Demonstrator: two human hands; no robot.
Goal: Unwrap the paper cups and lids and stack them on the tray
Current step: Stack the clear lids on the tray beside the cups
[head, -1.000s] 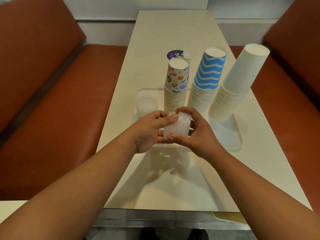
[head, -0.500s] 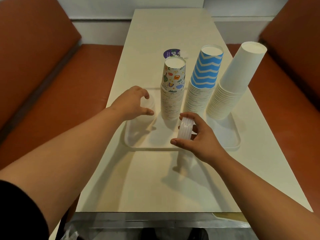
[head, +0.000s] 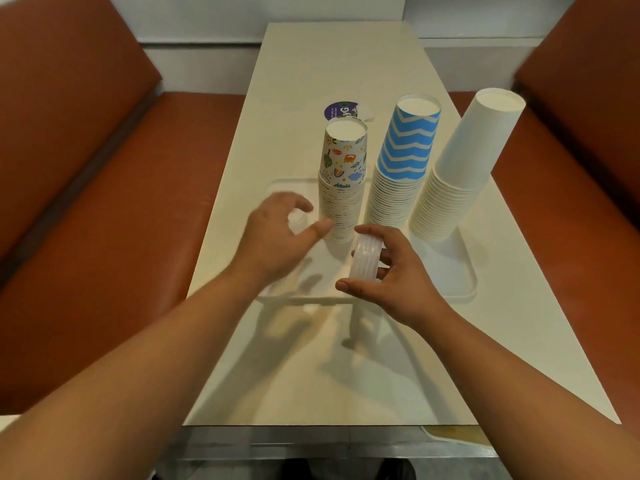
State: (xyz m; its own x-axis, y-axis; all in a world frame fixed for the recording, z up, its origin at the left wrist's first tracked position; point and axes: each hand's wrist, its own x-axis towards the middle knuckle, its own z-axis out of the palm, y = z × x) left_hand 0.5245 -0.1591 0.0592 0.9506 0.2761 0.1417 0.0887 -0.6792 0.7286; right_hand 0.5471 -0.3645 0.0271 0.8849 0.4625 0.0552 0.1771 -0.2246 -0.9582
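White tray [head: 464, 285] carrying three inverted cup stacks, right hand [head: 398, 282] gripping lid stack [head: 365, 259], left hand [head: 273, 237] blurred, fingers loosely curled, grip indeterminate

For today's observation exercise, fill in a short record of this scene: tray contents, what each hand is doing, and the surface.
Tray contents: white plastic tray bearing three upside-down paper cup stacks: cartoon-printed, blue zigzag, plain white
Left hand: blurred, over a short clear lid stack on the tray; grip unclear
Right hand: holds a bundle of clear plastic lids on edge
Surface: cream table
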